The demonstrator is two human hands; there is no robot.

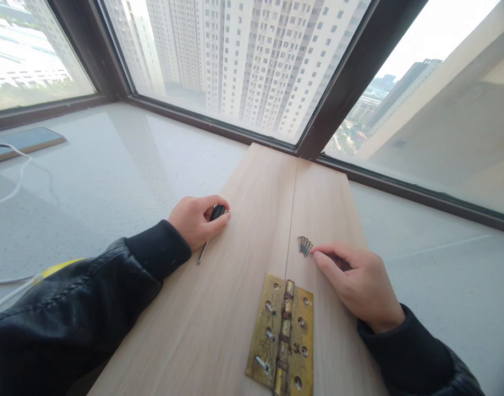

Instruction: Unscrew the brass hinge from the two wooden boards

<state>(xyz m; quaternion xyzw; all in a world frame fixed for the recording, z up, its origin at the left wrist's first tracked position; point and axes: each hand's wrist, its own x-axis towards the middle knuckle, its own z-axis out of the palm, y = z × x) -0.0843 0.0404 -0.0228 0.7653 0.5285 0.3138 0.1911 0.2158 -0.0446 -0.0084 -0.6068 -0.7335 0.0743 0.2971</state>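
Observation:
My left hand (200, 220) is closed around the black handle of a screwdriver (219, 212), whose metal shaft points down toward me over the left board. On the right board lies a small row of several screws (305, 245). My right hand (354, 278) pinches with thumb and forefinger at the end of the nearest screw. Closer to me, a worn brass hinge (280, 335) lies flat across the seam between the boards. Three screws (262, 364) stick up at a tilt from holes in its left leaf. The right leaf's holes show no screws.
Two pale wooden boards (252, 220) lie side by side on a white speckled sill (132, 154), reaching to the dark window frame (313, 137). At the far left are a phone-like flat slab (27, 142) and a white cable (18, 184). Something yellow (56, 269) shows behind my left sleeve.

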